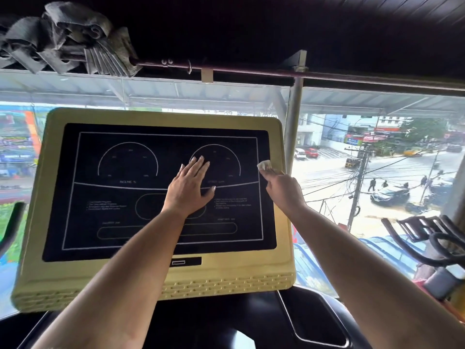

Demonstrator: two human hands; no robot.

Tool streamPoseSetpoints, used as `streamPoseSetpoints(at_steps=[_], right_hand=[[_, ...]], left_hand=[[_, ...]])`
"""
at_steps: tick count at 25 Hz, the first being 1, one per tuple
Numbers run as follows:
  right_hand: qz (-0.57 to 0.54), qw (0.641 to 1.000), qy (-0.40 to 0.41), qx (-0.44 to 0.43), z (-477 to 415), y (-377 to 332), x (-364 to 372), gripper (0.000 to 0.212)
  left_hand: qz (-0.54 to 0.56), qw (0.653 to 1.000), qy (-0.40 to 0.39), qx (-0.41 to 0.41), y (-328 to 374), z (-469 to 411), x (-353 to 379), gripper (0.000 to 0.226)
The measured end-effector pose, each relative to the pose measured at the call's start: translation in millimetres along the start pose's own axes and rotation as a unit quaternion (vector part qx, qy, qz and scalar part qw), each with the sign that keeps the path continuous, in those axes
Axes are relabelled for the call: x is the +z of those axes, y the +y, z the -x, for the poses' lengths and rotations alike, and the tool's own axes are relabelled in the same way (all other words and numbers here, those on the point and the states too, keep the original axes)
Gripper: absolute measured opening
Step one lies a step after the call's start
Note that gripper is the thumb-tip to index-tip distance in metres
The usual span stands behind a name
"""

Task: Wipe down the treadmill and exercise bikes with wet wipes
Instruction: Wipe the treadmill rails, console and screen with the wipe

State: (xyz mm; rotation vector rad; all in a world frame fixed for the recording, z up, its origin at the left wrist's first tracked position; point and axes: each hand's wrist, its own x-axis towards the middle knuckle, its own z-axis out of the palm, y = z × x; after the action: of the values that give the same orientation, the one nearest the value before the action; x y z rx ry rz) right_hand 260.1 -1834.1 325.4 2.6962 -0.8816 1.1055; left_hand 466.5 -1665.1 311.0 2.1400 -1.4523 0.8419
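My left hand: fingers straight, palm flat on the dark panel of the treadmill console | my right hand: fingers pinching the white wet wipe, held at the panel's right edge beside the yellow frame | exercise bike handlebars: low on my right.

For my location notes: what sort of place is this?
Likely an upper-floor gym: the right hand holds a wet wipe against a treadmill console, exercise bike handlebars stand at right, and a street lies below.
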Motion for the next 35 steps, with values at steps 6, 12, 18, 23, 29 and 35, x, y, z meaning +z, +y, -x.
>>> streamPoseSetpoints(at_steps=[6,12,18,23,29,35], right_hand=[[0.065,0.992,-0.109,-0.001,27.2,-5.7,-13.3,0.059],[0.06,0.987,-0.149,0.029,55.1,4.4,-33.7,0.046],[0.071,0.973,-0.207,0.076,121.2,26.0,-85.9,0.039],[0.109,0.96,-0.212,0.148,202.7,37.7,-154.3,0.023],[0.162,0.937,-0.181,0.249,326.3,5.0,-235.0,0.022],[0.219,0.885,-0.172,0.372,448.9,-13.6,-338.4,0.025]], left_hand=[[-0.011,0.999,-0.053,-0.005,7.9,38.3,-6.6,0.074],[-0.045,0.992,-0.101,0.056,30.4,50.0,-21.9,0.068],[0.041,0.974,-0.18,0.133,90.2,60.2,-36.6,0.058],[0.102,0.954,-0.182,0.218,161.4,89.1,-47.6,0.055],[0.191,0.905,-0.193,0.326,253.0,158.1,-63.5,0.052],[0.245,0.841,-0.187,0.444,367.6,222.8,-121.3,0.055]])
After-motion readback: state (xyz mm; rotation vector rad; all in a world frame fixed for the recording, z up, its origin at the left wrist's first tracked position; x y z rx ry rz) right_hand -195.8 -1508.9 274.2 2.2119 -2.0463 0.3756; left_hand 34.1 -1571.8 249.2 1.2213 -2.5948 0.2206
